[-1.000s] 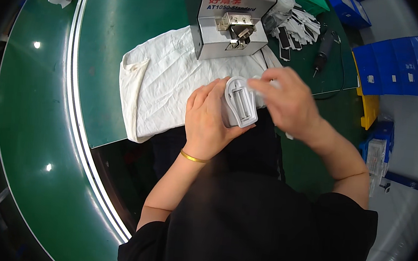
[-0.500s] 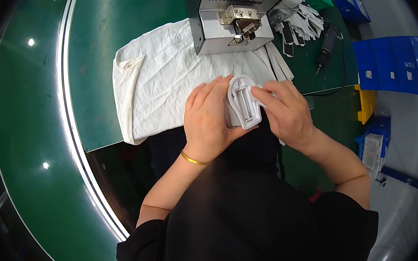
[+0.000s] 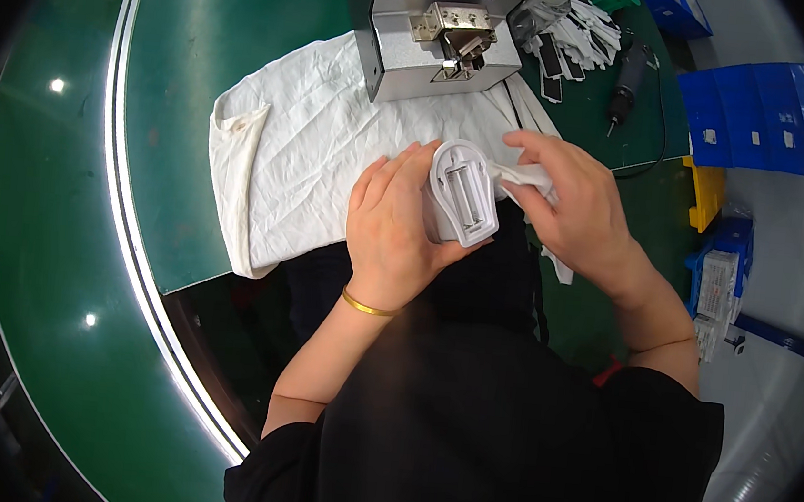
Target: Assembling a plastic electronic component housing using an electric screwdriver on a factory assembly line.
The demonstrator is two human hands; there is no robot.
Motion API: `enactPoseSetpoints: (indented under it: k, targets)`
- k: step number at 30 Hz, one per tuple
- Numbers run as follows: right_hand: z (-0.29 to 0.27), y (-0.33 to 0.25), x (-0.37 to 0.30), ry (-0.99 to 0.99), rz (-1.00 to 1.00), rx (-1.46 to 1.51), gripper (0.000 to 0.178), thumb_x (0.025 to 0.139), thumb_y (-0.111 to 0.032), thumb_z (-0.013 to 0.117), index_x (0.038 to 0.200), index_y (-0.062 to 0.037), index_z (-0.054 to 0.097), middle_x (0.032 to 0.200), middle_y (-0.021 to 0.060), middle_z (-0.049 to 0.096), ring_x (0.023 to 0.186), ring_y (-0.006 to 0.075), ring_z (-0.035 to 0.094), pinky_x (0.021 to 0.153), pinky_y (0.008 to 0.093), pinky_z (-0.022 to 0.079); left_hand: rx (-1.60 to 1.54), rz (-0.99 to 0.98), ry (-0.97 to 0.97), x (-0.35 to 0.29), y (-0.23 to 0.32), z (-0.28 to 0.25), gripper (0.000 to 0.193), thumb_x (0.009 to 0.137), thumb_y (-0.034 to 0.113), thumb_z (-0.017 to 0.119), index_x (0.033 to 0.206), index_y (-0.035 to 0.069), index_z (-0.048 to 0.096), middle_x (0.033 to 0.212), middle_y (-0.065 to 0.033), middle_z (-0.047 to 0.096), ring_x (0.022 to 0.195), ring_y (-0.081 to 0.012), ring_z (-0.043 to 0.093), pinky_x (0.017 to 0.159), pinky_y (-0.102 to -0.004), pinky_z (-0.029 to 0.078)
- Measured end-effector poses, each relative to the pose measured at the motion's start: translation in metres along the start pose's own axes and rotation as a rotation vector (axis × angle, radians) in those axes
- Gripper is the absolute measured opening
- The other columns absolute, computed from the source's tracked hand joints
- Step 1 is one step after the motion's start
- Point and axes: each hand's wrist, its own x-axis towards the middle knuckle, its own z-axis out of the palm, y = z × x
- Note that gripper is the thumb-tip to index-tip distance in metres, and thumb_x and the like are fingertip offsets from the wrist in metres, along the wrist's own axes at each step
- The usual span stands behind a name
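My left hand [image 3: 388,226] is wrapped round a white plastic housing [image 3: 465,199], rounded at the far end, with a long recess facing up that looks like a battery compartment. Just to its right, my right hand [image 3: 585,208] pinches a crumpled white cloth [image 3: 529,175] between thumb and fingers. A tip of this cloth reaches to the housing's right edge; whether it touches cannot be made out. Both hands are above the near edge of a larger white cloth [image 3: 306,147] spread on the green table [image 3: 194,61].
A grey bench machine [image 3: 432,67] with a metal head stands on the spread cloth. Beyond its right side lie white strips [image 3: 588,33] and a corded electric screwdriver [image 3: 630,84]. Blue bins [image 3: 758,120] and a yellow bin [image 3: 703,196] are at the right. A light strip [image 3: 121,179] runs along the left.
My right hand has drawn back to the right from the housing, and the white cloth in its fingers now shows. The left hand keeps its hold on the housing, shifted slightly left in view.
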Motion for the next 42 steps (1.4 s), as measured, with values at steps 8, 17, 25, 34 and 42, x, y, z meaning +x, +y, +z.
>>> enactPoseSetpoints:
  k: [8, 17, 25, 34, 42]
  targets:
    - [0.021, 0.003, 0.014, 0.031, -0.087, -0.035, 0.021, 0.078, 0.0, 0.069, 0.099, -0.0024, 0.068, 0.087, 0.0107, 0.062, 0.077, 0.0295, 0.063, 0.068, 0.0362, 0.051, -0.014, -0.004, 0.053, 0.0, 0.0, 0.002, 0.086, 0.059, 0.042, 0.089, 0.128, 0.003, 0.057, 0.123, -0.0093, 0.066, 0.115, -0.0269, 0.062, 0.104, -0.0443, 0.043]
    - [0.033, -0.001, 0.021, 0.111, -0.126, -0.032, 0.024, 0.075, 0.004, 0.068, 0.097, -0.0027, 0.067, 0.088, 0.0123, 0.062, 0.079, 0.031, 0.063, 0.068, 0.0373, 0.052, -0.017, -0.012, 0.043, -0.002, 0.0, 0.003, 0.084, 0.059, 0.04, 0.089, 0.126, 0.003, 0.056, 0.124, -0.0095, 0.066, 0.116, -0.0271, 0.062, 0.105, -0.0457, 0.043]
    - [0.017, 0.008, -0.004, 0.0, -0.074, 0.072, 0.025, 0.074, 0.005, 0.067, 0.098, -0.002, 0.066, 0.088, 0.0116, 0.061, 0.077, 0.0309, 0.061, 0.067, 0.0381, 0.051, 0.004, 0.029, 0.021, -0.002, -0.005, 0.004, 0.093, 0.055, 0.038, 0.093, 0.13, 0.0, 0.053, 0.121, -0.0118, 0.066, 0.106, -0.0316, 0.063, 0.095, -0.0442, 0.047]
    - [0.002, 0.018, -0.029, 0.044, -0.044, 0.158, 0.024, 0.074, 0.007, 0.064, 0.096, -0.0017, 0.067, 0.095, 0.0116, 0.063, 0.084, 0.0296, 0.061, 0.071, 0.0364, 0.05, 0.079, 0.033, -0.015, -0.004, -0.001, 0.0, 0.098, 0.06, 0.048, 0.089, 0.133, -0.002, 0.047, 0.129, -0.0112, 0.064, 0.113, -0.0327, 0.064, 0.103, -0.0498, 0.046]
    - [0.024, 0.022, -0.005, 0.015, -0.173, 0.23, 0.027, 0.073, 0.005, 0.069, 0.098, -0.0038, 0.069, 0.095, 0.0109, 0.063, 0.085, 0.03, 0.062, 0.072, 0.038, 0.051, 0.076, -0.02, -0.064, -0.004, 0.0, -0.002, 0.098, 0.061, 0.049, 0.089, 0.133, -0.002, 0.047, 0.128, -0.0123, 0.065, 0.11, -0.0337, 0.065, 0.103, -0.0504, 0.046]
